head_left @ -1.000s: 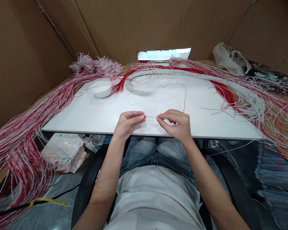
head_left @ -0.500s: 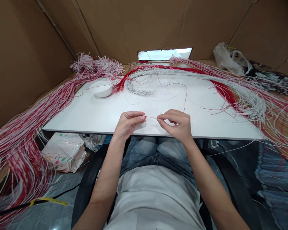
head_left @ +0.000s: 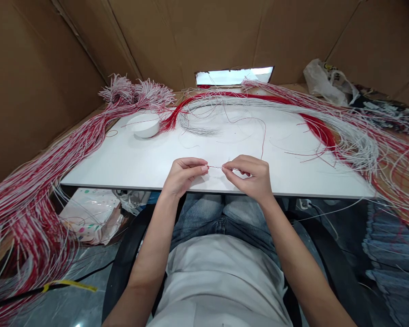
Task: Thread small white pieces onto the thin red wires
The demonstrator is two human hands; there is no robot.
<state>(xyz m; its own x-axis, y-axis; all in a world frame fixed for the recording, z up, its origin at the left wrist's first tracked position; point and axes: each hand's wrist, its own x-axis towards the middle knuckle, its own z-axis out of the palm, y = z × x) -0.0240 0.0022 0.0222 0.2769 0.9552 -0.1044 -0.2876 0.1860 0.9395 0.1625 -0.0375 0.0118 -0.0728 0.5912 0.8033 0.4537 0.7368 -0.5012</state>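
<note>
Between my two hands a short stretch of thin red and white wire [head_left: 215,167] runs nearly level above the white table, the two colours looking twisted together. My left hand [head_left: 184,176] pinches one end between thumb and forefinger. Opposite it, my right hand [head_left: 251,176] grips the wire in its fingertips, a small gap from the left. A loose red wire [head_left: 265,136] trails from behind the right hand up towards the back of the table. The exact ends inside my fingers are hidden.
Red wires [head_left: 313,125] and white wires [head_left: 357,145] arch along the table's [head_left: 139,165] back and right. A red-and-white bundle [head_left: 78,138] hangs over the left side. A white bowl [head_left: 146,127] stands back left. Cardboard walls [head_left: 177,41] surround the table.
My hands have drawn very slightly closer together along the wire. Both keep their pinch, and the surrounding bundles look unmoved.
</note>
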